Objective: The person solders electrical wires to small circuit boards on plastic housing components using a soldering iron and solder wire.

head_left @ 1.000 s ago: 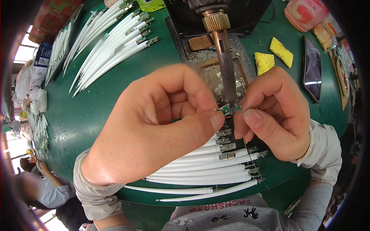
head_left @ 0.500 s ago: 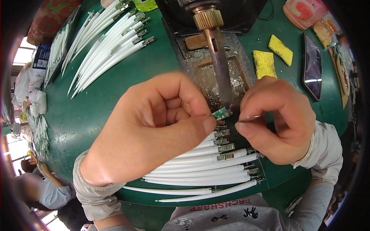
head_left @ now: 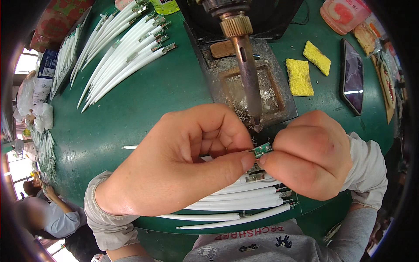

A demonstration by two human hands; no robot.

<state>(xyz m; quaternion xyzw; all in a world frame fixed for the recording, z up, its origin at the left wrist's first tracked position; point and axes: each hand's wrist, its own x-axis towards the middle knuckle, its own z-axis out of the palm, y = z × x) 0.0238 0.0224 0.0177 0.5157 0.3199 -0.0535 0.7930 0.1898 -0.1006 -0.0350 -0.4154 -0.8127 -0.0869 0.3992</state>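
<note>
A small green circuit board point(head_left: 262, 150) is pinched between the thumb and forefinger of my left hand point(head_left: 192, 161). Its front end sticks out beyond the fingertips. Right against that end are the closed thumb and fingers of my right hand point(head_left: 307, 155); what they hold is hidden by the knuckles. Above the board, and apart from it, a soldering iron point(head_left: 248, 74) points tip-down from its mount. Beneath both hands lies a row of white tubes point(head_left: 244, 194) with metal-ended tips, partly covered by my left hand.
Behind the iron's tip is a solder-spattered tray point(head_left: 286, 102). Yellow sponges point(head_left: 299, 77) and a phone point(head_left: 352, 76) lie to the right. More white tubes point(head_left: 126, 65) are fanned out at the far left. Another person point(head_left: 61, 218) sits at lower left.
Both hands have come down toward me, taking the board away from the iron's tip. My right hand has turned and closed in on the board; the thin wire in its fingers no longer shows.
</note>
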